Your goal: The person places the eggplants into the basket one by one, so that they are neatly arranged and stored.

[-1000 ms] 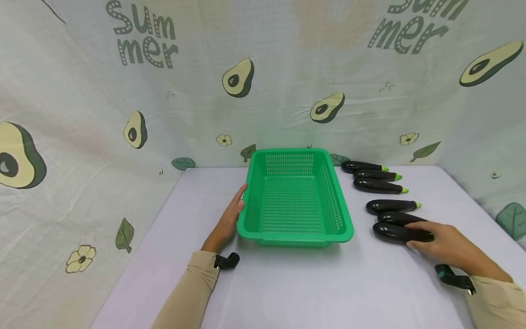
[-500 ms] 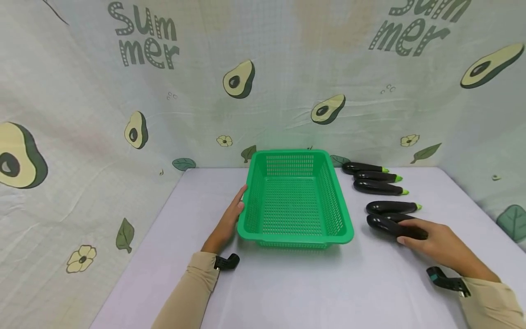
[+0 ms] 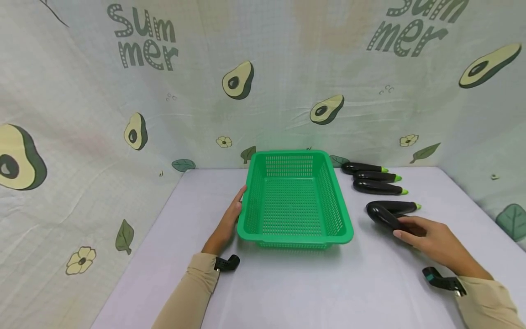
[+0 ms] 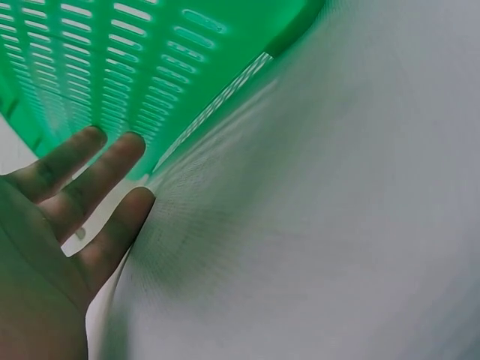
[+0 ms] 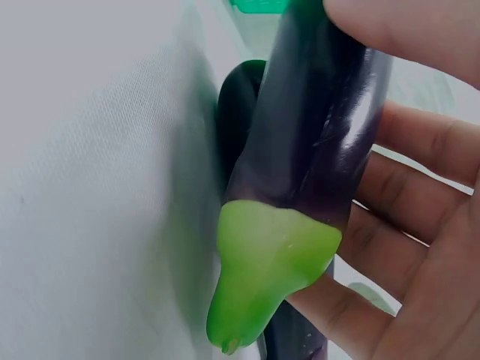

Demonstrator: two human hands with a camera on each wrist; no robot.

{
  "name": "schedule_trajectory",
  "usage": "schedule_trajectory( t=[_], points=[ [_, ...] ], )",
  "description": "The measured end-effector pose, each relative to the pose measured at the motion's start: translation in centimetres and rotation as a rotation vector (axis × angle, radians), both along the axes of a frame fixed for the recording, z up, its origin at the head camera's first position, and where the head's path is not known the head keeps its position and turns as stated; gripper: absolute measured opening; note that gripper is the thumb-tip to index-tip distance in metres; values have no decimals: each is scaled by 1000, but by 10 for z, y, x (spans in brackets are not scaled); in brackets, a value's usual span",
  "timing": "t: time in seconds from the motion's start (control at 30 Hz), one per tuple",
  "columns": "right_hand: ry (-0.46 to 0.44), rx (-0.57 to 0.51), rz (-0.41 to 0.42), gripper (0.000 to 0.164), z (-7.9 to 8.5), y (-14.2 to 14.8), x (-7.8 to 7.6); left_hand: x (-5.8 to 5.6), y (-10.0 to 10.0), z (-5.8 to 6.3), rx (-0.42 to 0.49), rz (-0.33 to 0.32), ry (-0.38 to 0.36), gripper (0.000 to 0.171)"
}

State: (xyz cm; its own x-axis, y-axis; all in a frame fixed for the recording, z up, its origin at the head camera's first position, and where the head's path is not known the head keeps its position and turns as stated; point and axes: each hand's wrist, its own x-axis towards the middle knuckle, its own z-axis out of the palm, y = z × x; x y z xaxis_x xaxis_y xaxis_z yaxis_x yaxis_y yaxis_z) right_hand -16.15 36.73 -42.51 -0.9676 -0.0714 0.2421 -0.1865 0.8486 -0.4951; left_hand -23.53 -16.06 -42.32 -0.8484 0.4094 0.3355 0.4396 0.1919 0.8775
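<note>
The nearest eggplant (image 3: 383, 216) is gripped by the right hand (image 3: 439, 241) and has just been swung toward the green basket (image 3: 296, 239); its removal from the other eggplants (image 3: 395, 206) is judged begun. It is held outside the basket, whose side is touched by the left hand (image 3: 226, 225), fingers extended.

"Summer" is printed twice on the patterned backdrop cloth (image 3: 279, 41).

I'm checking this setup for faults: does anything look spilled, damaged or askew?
Nothing looks spilled or visibly damaged. The green basket sits upright. Only the eggplant in the right hand slants more steeply than the other eggplants, likely just from being handled.
</note>
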Motion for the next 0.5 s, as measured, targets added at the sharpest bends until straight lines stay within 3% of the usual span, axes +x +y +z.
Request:
schedule_trajectory(
  t=[0.47, 0.5],
  points=[
    [-16, -28, -22, 54, -3, -5, 1, -2, 2, -3, 35, 10, -41, 54],
    [-16, -27, -23, 54, -3, -6, 0, -5, 2, -7, 38, 19, -40, 55]
  ],
)
